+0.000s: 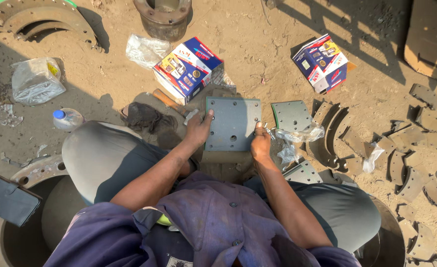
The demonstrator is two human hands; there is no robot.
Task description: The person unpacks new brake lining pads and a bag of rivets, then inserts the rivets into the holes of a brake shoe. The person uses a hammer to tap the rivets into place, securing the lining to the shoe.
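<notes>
Purple shirt cloth (218, 222) and two bent knees fill the bottom of the view, the person squatting on sandy ground (258, 54). Between the knees, both hands hold a grey curved lining plate (233, 123) with rivet holes. The left hand (197, 129) grips its left edge, thumb on top; the right hand (260, 143) pinches the lower right corner. A second grey lining (290, 116) lies just beside it on the right, over crumpled clear plastic (297, 136). Worn brake shoes (406, 163) are strewn toward the right edge. Two printed cardboard boxes (188, 68) sit beyond, a plastic bottle (66, 118) by the left knee.
</notes>
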